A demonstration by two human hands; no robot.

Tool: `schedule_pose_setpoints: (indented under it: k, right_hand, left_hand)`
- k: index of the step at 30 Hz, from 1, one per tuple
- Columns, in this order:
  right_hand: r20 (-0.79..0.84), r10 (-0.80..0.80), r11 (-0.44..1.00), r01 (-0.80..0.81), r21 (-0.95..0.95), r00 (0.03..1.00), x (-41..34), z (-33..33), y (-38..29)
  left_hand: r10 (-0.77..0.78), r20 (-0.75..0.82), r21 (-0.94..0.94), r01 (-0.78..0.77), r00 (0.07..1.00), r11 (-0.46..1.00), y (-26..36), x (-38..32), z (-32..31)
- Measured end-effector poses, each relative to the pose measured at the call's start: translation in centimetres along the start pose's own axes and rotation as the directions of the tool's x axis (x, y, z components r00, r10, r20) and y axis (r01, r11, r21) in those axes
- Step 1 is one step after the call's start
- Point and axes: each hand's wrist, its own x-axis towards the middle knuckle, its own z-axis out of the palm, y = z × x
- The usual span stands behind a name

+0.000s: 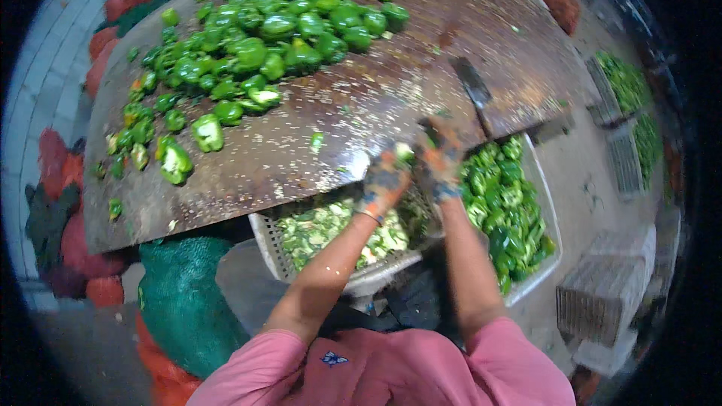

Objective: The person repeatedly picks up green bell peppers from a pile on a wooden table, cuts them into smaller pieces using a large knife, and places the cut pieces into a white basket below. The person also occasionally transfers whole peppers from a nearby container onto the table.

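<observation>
My left hand (388, 179), in a glove with dark and orange patches, is at the near edge of the wooden table (361, 96). A pale green-and-white pepper piece (404, 152) shows at its fingertips. Close beside it, my right hand (442, 158) wears a similar glove and is motion-blurred; whether it holds anything is unclear. Below my left hand, a white plastic crate (265, 243) holds pale pepper scraps (327, 231). Beside my right forearm, a second white crate (546, 197) holds green bell peppers (510, 208). A broad-bladed knife (472, 82) lies on the table near my right hand.
A heap of green peppers (254, 48) covers the table's left and far part, with seeds scattered around. A green mesh sack (186, 299) stands at lower left, red sacks (84, 237) beyond it. At right are filled crates (620, 84) and stacked crates (603, 287).
</observation>
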Motion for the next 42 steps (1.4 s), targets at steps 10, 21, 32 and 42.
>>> schedule_pose_setpoints:
  k: [10,21,32,42]
  right_hand:
    - [0.001,0.147,0.726,-0.107,-0.680,0.989,-2.2,-11.5,20.9]
    - [0.394,-0.012,0.870,-0.184,0.457,0.919,-1.3,10.5,-1.2]
    - [0.394,0.204,0.400,-0.444,0.802,0.896,-6.6,5.6,-5.1]
    - [-0.010,-0.301,0.602,0.198,0.773,0.954,-8.8,3.5,0.3]
  left_hand:
    - [0.294,-0.158,0.703,-0.101,0.943,0.704,-13.7,3.5,-11.8]
    - [-0.080,-0.090,0.147,0.093,0.993,0.985,-8.6,1.6,-9.7]
    - [-0.113,0.196,-0.791,0.225,0.974,0.569,0.1,-6.2,-9.4]
    - [-0.198,0.118,-0.780,0.214,0.973,0.588,6.8,-9.7,-8.8]
